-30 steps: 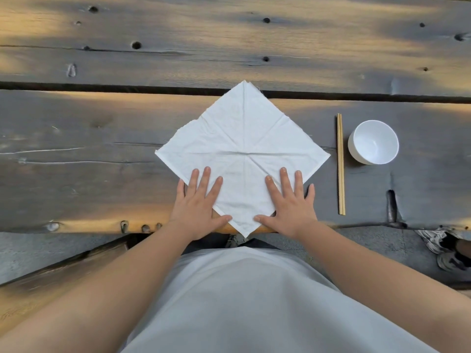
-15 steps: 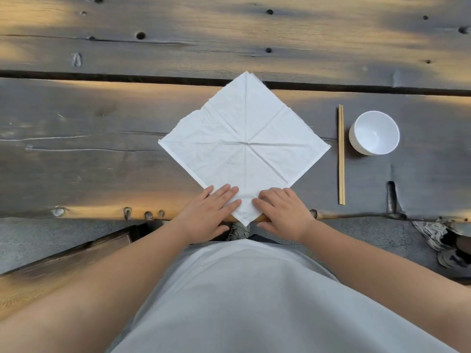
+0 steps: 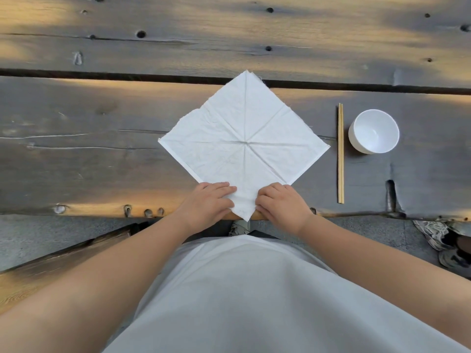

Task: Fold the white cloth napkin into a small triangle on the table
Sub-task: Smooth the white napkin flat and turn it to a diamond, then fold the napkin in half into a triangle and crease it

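A: Head view, change since the earlier frames: both hands have slid back from lying flat on the lower half of the napkin (image 3: 244, 143) and have closed in on its near corner. Fingers that were spread are now curled.

B: Napkin position?

A: Spread open as a diamond on the desk (image 3: 89, 154), one layer, old creases crossing at its centre. Far corner reaches the dark gap between the planks; near corner overhangs the desk's front edge slightly.

B: Hand states?

A: Left hand (image 3: 207, 203) lies on the left side of the near corner, fingers bent, thumb side against the cloth edge. Right hand (image 3: 279, 203) mirrors it on the right side, fingers curled narrow onto the cloth. Both appear to pinch the corner; whether thumbs are under the fabric, I cannot tell.

B: Why there?

A: Judgement: gripping the near tip from both sides lets the corner be lifted and carried to the far corner along the centre crease, giving the first triangle. No fold made yet.

B: Anything else?

A: Chopsticks (image 3: 340, 152) lie just right of the napkin, a white bowl (image 3: 373, 131) beyond them. Both are clear of the fold path.
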